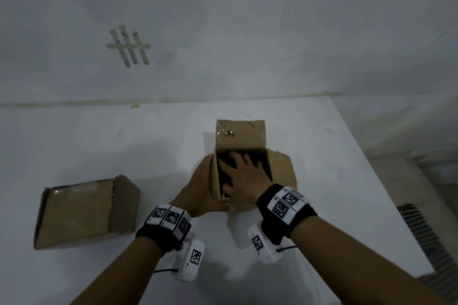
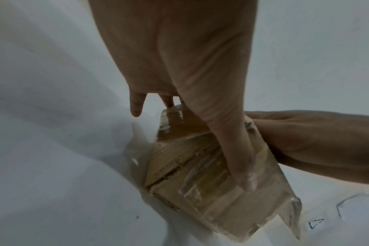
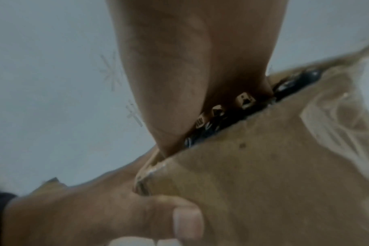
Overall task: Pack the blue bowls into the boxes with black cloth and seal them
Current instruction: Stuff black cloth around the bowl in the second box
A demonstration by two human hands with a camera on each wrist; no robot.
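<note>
An open cardboard box [image 1: 215, 181] stands mid-table with its back flap [image 1: 240, 134] upright and its right flap [image 1: 282, 168] folded out. Black cloth [image 1: 262, 166] fills the inside; no blue bowl shows. My right hand [image 1: 238, 171] lies flat inside, fingers spread, pressing on the cloth [image 3: 211, 123]. My left hand [image 1: 198, 188] holds the box's near left corner, palm on the left wall. Its thumb [image 2: 232, 149] lies along the taped near face [image 2: 200, 174]. A second box [image 1: 81, 213], closed and taped, sits at the left.
The white table [image 1: 124, 143] meets a white wall with tape marks [image 1: 128, 46] at the back. The table's right edge drops off beside a dark ribbed object [image 1: 426, 242] on the floor.
</note>
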